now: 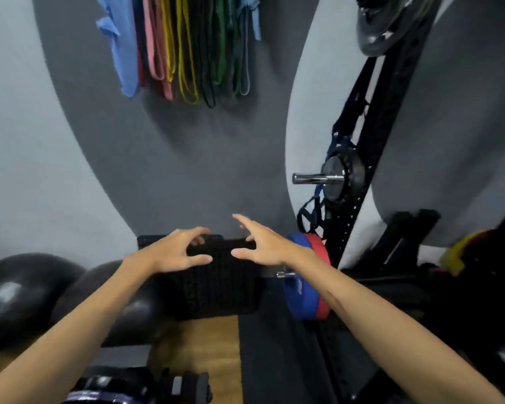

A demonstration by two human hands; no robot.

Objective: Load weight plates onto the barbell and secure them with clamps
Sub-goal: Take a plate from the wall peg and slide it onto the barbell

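The wall is painted in curved areas of dark grey (172, 170) and pale grey (18, 141). Coloured elastic bands (184, 48) hang at the top centre. Two shiny black exercise balls (21, 293) lie lower left, beside a wooden floor panel (199, 345).

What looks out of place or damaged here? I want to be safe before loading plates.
Nothing stands out. Both hands, left hand and right hand, are open over a black block; the blue plate and red plate stand upright together.
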